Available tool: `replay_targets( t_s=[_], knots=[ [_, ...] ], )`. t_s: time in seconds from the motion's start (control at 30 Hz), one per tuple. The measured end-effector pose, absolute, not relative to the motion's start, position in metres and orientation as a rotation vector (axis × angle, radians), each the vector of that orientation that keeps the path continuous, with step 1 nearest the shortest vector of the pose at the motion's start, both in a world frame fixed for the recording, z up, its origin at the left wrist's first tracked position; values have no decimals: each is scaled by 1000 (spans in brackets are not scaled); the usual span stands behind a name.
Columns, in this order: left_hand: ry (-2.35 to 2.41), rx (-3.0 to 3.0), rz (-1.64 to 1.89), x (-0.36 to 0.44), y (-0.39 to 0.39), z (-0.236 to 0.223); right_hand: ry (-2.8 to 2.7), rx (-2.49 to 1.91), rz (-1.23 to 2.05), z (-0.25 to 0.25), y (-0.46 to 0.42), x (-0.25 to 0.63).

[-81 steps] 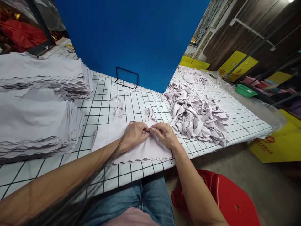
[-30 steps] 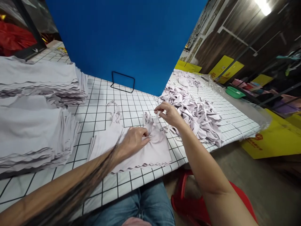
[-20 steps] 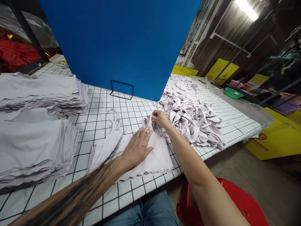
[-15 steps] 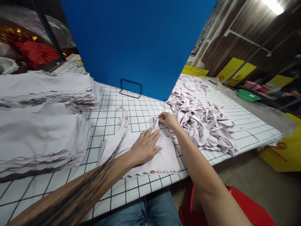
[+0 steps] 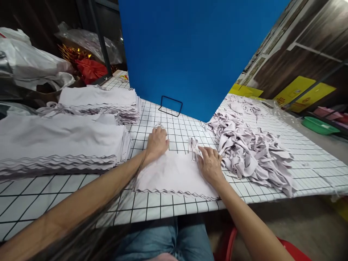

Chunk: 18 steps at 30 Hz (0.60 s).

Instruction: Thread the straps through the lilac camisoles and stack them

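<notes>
Flat on the table in front of me lies a pale lilac strapped garment, like a camisole [image 5: 176, 174], its wavy hem toward me. My left hand [image 5: 157, 143] is at its upper left corner, fingers curled down over the strap, a bit of which shows beyond the knuckles. On the upper right side rests my right hand [image 5: 210, 165], fingers extended and slightly apart, beside the right strap [image 5: 193, 146]. The undersides of both hands are hidden.
Two folded stacks of like garments [image 5: 59, 139] stand at the left. A heap of crumpled pale cloth [image 5: 244, 145] lies to the right. Behind the work, a large blue panel [image 5: 201, 54] with a black wire frame [image 5: 170, 106] hangs over the grid-patterned table [image 5: 168, 208].
My left hand has moved from the middle of the garment to its upper left strap. My right hand has left the right strap's top and come down onto the right side. The view has turned left.
</notes>
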<state>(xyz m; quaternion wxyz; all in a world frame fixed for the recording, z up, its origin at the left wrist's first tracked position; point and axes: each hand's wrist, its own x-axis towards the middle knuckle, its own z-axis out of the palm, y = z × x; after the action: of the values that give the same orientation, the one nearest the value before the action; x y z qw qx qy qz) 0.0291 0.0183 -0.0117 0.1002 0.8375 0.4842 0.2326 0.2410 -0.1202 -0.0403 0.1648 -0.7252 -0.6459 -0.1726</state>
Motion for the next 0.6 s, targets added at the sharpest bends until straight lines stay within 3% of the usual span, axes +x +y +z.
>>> replay_targets(
  t_s=[0.1,0.3,0.47,0.6],
  knots=[
    [1470,2465,681,12,26,-13,-1797,-2024,-363,-22,-97,240],
    [775,2702,824,10,-2,-37,-1673,-1921,253,5,7,195],
    [709,2640,704,11,5,-50,-1606,-1938,465,-14,79,147],
    [683,2608,702,8,6,-45,-1619,-1834,664,-3,87,139]
  ],
)
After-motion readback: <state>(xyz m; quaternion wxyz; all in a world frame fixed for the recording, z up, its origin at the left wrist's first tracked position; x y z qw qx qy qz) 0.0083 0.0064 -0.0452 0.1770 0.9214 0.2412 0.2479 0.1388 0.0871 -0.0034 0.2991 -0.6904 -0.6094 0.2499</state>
